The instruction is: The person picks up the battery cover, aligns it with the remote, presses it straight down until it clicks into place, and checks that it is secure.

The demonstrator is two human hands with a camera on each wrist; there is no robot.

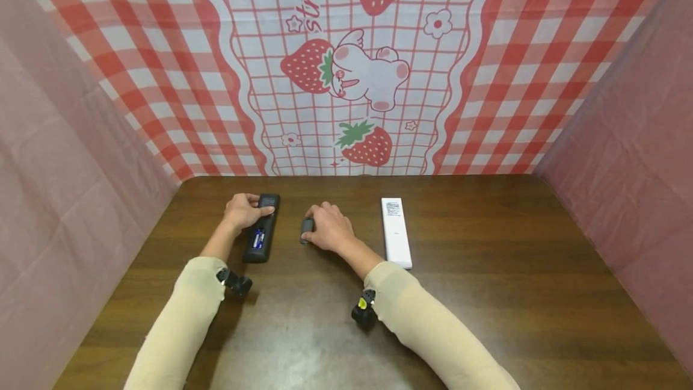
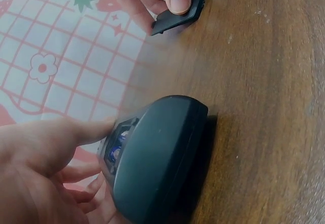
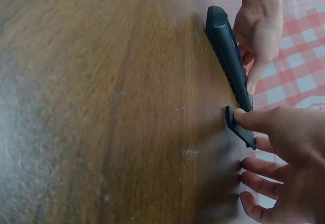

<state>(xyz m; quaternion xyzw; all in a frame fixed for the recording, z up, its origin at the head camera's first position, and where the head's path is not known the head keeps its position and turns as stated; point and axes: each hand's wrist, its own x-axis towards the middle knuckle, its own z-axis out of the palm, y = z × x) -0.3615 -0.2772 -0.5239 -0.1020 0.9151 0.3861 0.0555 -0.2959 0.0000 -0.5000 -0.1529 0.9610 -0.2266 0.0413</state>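
Observation:
A black remote control (image 1: 267, 222) lies back side up on the table, its battery compartment uncovered. Blue-and-silver batteries (image 1: 258, 239) show inside it. My left hand (image 1: 242, 212) holds the remote near its far end, the thumb on the back and the fingers along the side. To the right of it, my right hand (image 1: 331, 227) pinches the dark battery cover (image 1: 306, 231) between thumb and fingers. In the right wrist view the cover (image 3: 238, 128) is tilted, close over the wood and apart from the remote's open compartment.
A white remote control (image 1: 397, 233) lies back side up to the right, beyond the right forearm. The brown wooden table (image 1: 303, 324) ends at a strawberry-print cloth (image 1: 346, 95) behind. Pink cloth (image 1: 70, 137) hangs along both sides.

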